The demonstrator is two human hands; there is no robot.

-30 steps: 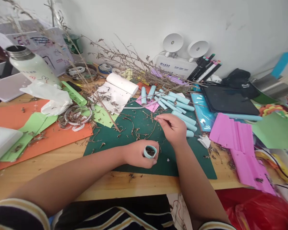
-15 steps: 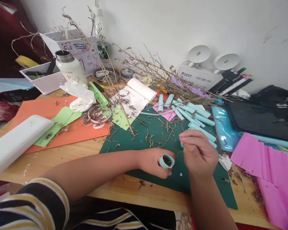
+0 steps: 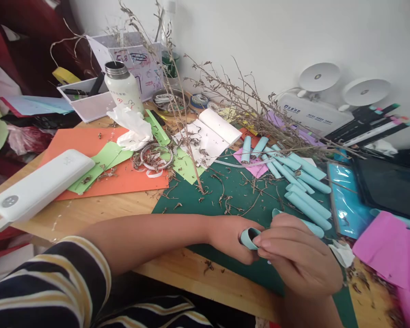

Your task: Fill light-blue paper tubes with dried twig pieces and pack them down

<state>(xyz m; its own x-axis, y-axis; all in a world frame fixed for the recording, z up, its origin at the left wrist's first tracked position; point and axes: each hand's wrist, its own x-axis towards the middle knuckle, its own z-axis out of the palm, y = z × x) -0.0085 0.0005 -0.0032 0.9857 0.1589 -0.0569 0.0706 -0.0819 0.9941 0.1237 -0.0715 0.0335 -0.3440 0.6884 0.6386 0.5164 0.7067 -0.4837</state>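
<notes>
My left hand (image 3: 233,237) is closed round a light blue paper tube (image 3: 248,237), held upright over the dark green cutting mat (image 3: 205,200). My right hand (image 3: 299,255) is right beside it, fingers pinched together at the tube's open top; what they hold is too small to make out. Several more light blue paper tubes (image 3: 302,189) lie in a heap just beyond my hands. Dry twigs (image 3: 232,98) and crumbled bits lie scattered over the mat.
Orange paper (image 3: 99,155) and green paper (image 3: 102,164) cover the left side, with a white long case (image 3: 41,184), a crumpled tissue (image 3: 131,127) and a white bottle (image 3: 123,89). Pink paper (image 3: 386,246), a black tablet (image 3: 389,187) and markers (image 3: 372,125) sit at the right.
The view has swung left. My right hand came back from the twig litter on the mat to the top of the tube in my left hand.
</notes>
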